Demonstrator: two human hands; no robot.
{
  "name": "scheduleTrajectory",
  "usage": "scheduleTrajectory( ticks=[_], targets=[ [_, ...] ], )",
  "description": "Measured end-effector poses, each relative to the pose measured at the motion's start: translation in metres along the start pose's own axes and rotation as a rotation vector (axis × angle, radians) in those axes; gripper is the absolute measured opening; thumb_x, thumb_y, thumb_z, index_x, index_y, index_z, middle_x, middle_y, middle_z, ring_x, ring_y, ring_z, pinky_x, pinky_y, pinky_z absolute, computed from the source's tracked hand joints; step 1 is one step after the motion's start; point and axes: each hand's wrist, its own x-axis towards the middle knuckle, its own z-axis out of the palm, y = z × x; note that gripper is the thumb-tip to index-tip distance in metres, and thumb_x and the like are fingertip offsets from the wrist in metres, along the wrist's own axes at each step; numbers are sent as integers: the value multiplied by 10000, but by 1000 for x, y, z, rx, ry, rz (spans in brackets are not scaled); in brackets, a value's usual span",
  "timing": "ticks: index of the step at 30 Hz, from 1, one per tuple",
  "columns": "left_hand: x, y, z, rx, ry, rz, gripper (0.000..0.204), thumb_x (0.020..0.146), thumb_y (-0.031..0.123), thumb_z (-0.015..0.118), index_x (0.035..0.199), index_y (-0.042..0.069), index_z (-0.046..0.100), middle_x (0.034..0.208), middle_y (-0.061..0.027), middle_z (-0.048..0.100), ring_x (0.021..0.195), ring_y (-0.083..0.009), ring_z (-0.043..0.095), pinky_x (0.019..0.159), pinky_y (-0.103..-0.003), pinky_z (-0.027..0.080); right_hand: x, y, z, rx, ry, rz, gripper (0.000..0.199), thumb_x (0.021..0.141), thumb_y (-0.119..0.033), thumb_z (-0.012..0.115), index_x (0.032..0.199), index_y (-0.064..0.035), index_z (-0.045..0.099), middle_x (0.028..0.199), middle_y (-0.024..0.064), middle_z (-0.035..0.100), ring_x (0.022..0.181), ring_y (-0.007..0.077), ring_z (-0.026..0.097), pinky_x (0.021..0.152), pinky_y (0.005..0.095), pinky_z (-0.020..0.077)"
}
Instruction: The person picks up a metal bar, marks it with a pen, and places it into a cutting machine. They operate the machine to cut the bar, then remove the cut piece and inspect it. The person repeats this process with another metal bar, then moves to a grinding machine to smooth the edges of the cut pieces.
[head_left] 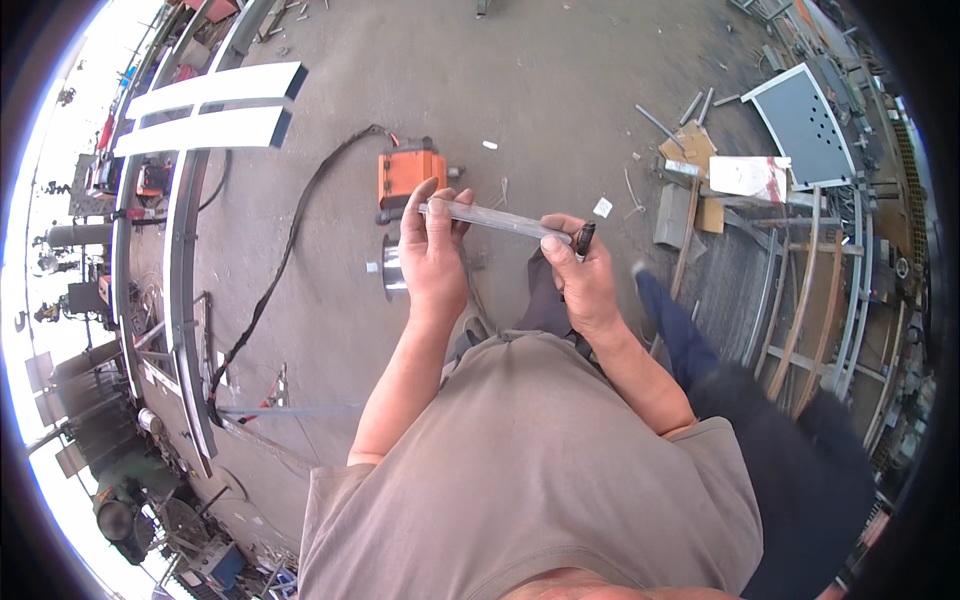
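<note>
My left hand (432, 250) grips one end of a thin flat metal strip (500, 219), which runs level toward the right. My right hand (580, 275) pinches the strip's other end with the thumb and also holds a black marker (584, 239) upright between the fingers. Both hands are raised in front of my chest, above the concrete floor. Below the left hand a shiny metal spool (390, 268) lies on the floor, partly hidden by the hand.
An orange machine (405, 175) with a black cable (280, 270) sits on the floor beyond the hands. Long curved metal frames (180, 250) lie at the left, white panels (215, 105) across them. Metal racks (810, 320), a perforated grey panel (805, 125) and cardboard scraps (690, 150) stand at the right.
</note>
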Motion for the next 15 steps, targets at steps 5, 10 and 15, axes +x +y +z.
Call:
scheduleTrajectory(
  ticks=[5, 10, 15],
  targets=[
    [92, -34, 87, 90, 21, -3, 464, 1087, 271, 498, 1437, -20, 413, 1229, -139, 587, 1200, -268, 629, 992, -380, 525, 119, -21, -53, 28, -1, -26, 424, 945, -291, 752, 1241, -17, 623, 739, -81, 511, 590, 4, 415, 502, 191, 316],
    [170, -49, 211, 151, -3, -52, 432, 1088, 255, 495, 1423, -12, 439, 1243, -132, 582, 1199, -267, 627, 965, -376, 534, 215, -77, -134, -158, -103, -144, 431, 981, -301, 703, 1289, -21, 594, 751, -74, 521, 609, 8, 422, 523, 197, 329],
    [234, -66, 331, 254, -188, 23, 442, 1081, 233, 509, 1441, -15, 443, 1257, -123, 577, 1218, -261, 617, 1034, -386, 510, 286, -137, -195, -42, 82, -176, 375, 1005, -254, 670, 1295, -28, 599, 784, -63, 539, 626, 10, 420, 544, 188, 333]
  ],
)
